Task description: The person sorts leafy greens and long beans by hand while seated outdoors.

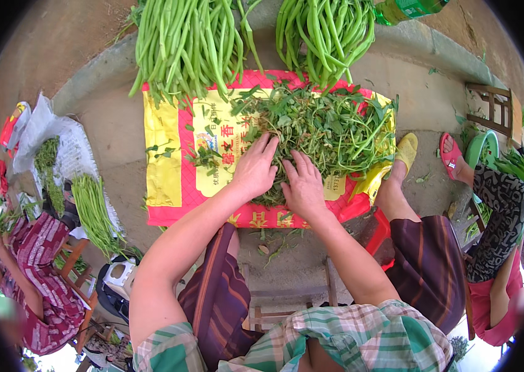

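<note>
A heap of cut leafy greens lies on a red and yellow printed sack spread on the ground. My left hand rests on the heap's near left edge, palm down. Beside it, my right hand presses on the near side with its fingertips among the stems. Whether either hand grips any stems cannot be told. Small leaf scraps are scattered over the sack's left part. Beyond lie two bundles of long green beans, the right bundle reaching over the sack's far edge.
A green bottle lies at the far right by a concrete kerb. People sit at both sides. At left, a white woven sack holds bundled green stems. A green basin and wooden chair stand right.
</note>
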`<state>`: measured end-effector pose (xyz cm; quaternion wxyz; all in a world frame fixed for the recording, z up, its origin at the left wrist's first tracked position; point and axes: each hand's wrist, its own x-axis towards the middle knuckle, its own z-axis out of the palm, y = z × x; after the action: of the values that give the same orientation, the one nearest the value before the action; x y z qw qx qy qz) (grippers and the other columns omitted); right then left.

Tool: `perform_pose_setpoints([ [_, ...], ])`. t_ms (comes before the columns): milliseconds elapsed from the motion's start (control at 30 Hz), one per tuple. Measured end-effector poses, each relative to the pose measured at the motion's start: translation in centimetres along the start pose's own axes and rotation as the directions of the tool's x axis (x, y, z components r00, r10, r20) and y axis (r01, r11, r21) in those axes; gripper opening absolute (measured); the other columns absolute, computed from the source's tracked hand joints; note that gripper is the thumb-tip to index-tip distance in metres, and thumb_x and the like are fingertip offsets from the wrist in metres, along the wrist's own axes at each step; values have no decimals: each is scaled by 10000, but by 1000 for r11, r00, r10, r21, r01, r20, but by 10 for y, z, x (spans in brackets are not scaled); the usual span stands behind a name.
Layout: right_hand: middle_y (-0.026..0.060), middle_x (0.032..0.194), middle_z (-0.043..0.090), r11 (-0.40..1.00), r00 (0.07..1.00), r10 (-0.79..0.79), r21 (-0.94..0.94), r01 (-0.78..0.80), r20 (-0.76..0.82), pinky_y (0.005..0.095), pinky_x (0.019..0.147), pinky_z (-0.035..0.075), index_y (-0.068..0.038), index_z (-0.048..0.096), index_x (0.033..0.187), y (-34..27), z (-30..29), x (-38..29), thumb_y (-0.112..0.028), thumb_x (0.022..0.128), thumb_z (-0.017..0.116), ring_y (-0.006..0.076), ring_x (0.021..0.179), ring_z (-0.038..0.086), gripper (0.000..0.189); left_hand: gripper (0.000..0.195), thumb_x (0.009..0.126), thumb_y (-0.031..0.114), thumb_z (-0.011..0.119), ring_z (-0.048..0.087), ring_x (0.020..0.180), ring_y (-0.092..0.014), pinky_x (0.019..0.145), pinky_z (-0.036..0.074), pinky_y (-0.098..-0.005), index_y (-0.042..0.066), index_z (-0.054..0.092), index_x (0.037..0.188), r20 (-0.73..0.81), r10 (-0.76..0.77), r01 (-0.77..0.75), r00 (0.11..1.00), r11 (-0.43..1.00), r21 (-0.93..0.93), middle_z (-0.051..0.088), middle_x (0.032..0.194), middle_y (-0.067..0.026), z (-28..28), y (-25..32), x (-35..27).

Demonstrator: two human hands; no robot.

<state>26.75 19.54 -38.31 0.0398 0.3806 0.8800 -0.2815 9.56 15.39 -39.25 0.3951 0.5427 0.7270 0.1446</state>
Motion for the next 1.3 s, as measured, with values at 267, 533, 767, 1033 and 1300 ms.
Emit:
perform_pose_setpoints([
  [267,171,1405,506,991,1000,2,134,0,-13,474,1032,429,-32,608,1234,-11,-51,17,-194,865,676,366,1273,499,408,248,907,110,655,625,1145,-319,1005,473,-382,13,668,1135,-380,30,-107,924,977,-183,658,1189,-163,-117,55,-40],
  [533,176,1248,603,957,996,-49,281,69,-77,464,923,493,-27,642,1174,-47,-73,18,-218,896,658,348,1118,605,337,452,880,247,709,604,1130,-321,989,473,-399,-24,603,1226,-781,-58,129,622,991,29,614,1209,-193,-248,48,6],
  [767,180,1228,621,942,999,-42,334,34,16,481,912,502,-24,646,1161,-46,-56,13,-214,887,663,353,1108,618,334,1166,698,483,850,322,1418,-437,1147,335,-498,-57,212,1511,-744,-258,468,616,880,83,283,1530,-326,-253,33,76],
  [1033,175,1025,655,951,1000,21,308,-26,19,455,825,538,-27,654,1108,-12,-45,14,-214,876,669,366,966,653,298,824,709,398,850,517,1244,-382,1013,445,-545,-5,442,1301,-705,-358,625,613,765,154,521,1320,-227,-255,25,88],
  [1300,188,1020,660,945,997,36,321,-57,69,469,837,535,-31,653,1115,-7,-36,11,-219,892,656,374,969,656,292,578,733,302,714,634,1120,-376,995,480,-412,-22,649,1208,-703,-298,461,646,886,48,659,1175,-261,-288,-9,92],
])
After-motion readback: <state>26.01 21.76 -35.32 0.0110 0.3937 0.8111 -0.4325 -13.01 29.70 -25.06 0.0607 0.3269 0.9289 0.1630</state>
